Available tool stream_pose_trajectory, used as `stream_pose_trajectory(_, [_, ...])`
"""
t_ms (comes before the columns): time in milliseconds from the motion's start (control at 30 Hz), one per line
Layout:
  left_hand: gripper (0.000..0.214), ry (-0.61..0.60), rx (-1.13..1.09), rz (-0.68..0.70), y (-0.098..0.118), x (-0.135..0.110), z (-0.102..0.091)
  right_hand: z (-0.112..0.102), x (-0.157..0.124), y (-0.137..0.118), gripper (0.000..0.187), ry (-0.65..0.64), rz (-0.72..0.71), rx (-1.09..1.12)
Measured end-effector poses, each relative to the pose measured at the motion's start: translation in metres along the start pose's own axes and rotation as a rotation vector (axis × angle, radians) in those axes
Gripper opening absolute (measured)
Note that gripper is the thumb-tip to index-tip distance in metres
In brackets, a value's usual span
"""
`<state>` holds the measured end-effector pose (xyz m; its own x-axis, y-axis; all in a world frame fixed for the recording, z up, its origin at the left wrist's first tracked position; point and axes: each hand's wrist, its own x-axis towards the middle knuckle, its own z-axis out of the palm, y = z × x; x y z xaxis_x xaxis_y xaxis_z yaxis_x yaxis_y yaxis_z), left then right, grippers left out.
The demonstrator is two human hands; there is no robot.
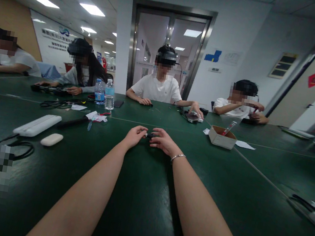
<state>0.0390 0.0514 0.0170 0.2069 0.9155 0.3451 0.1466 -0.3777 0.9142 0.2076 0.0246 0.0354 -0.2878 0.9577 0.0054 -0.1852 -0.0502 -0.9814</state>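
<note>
Both arms stretch forward over the green tabletop (144, 196). Between the hands is a small dark piece with a shiny end (149, 135), too small for me to tell its kind. My left hand (135, 136) pinches its shiny end between thumb and fingertips. From the other side, my right hand (165, 141) has thumb and curled fingers on the dark part, which they partly cover. A silver bracelet (178, 158) circles the right wrist.
On the left lie a white power strip (37, 125), a white oval case (52, 139) and black cables (57, 104). Water bottles (109, 96) stand beyond. A small cardboard box (221, 138) sits at right. Several people work across the table, one person's hand (196, 110) by a dark device.
</note>
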Motion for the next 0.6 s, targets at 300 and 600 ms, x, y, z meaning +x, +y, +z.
stream_pose_trajectory(300, [0.027,-0.007,0.037,0.010,-0.0027,0.0005,0.0001,0.0029,-0.0017,-0.0021,0.048,-0.016,0.013,-0.101])
stream_pose_trajectory(600, [0.027,-0.021,0.051,0.018,-0.0061,0.0012,-0.0011,0.0021,-0.0001,0.0007,0.043,0.027,0.022,-0.070])
